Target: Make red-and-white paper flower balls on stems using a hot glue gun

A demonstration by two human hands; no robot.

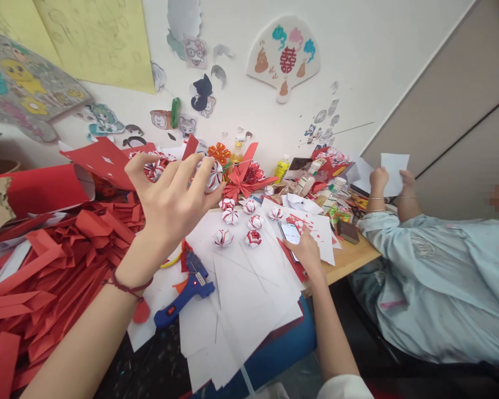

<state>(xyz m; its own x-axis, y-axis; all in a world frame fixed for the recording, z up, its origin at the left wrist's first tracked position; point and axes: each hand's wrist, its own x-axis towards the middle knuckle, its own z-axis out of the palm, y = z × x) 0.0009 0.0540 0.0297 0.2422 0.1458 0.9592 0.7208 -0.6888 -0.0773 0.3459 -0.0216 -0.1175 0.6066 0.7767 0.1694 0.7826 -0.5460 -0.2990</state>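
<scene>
Foreground: white sheets [237, 299] fanned across the counter [349, 257], a blue glue gun [183, 293] lying on them just beside the left forearm.
Left hand: left hand [170, 202] raised over the counter, fingers spread and curled, tips pinching a red-and-white paper ball [212, 174].
Right hand: right hand [305, 249] resting low on the sheets, thumb on a phone [291, 234]; how firmly it grips cannot be told.
Ball location: held above the counter, near the red paper flower [245, 180] and above the group of small balls [241, 221] on the sheets.
Left of counter: heap of red strips [45, 277], touching the left arm.
Co-worker: a person in a pale blue garment leans on the far right edge, hands on a white paper [393, 172].
Risk: judged, the fingertip hold is light, so the ball could drop among the small balls or be crushed if pinched harder; the left arm could brush the glue gun, whose lamp seems lit.
Unclear: ball's far side hidden by fingers; phone screen unreadable; clutter by the wall too small to sort.
</scene>
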